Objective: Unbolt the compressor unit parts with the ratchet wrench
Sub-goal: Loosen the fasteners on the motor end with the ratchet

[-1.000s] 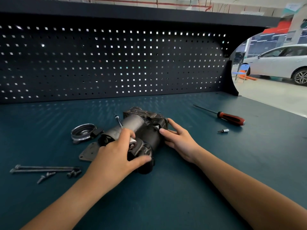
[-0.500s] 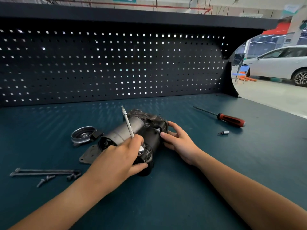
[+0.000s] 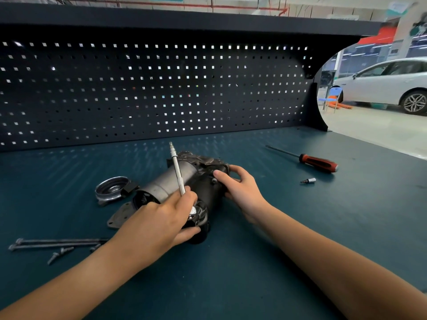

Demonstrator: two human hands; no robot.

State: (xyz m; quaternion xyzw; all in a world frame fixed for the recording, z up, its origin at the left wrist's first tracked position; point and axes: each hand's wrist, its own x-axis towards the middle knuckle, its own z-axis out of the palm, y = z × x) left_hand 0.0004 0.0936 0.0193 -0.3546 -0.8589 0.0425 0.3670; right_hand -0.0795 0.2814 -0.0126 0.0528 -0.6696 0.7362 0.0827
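- The left hand (image 3: 159, 218) is clamped around the head of the ratchet wrench (image 3: 177, 168), whose handle sticks up and away over the compressor unit (image 3: 184, 181).
- The right hand (image 3: 240, 189) presses its curled fingers against the unit's dark right end, steadying it.
- The unit lies on its side mid-bench (image 3: 231, 273).
- A round cover (image 3: 112, 189), long bolts (image 3: 57, 242) and a screwdriver (image 3: 316, 160) lie around it.

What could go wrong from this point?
The ratchet wrench in the left hand might slip off its fastener. Only the right hand steadies the compressor unit, so it may roll. The loose bolts near the left forearm could be knocked away.
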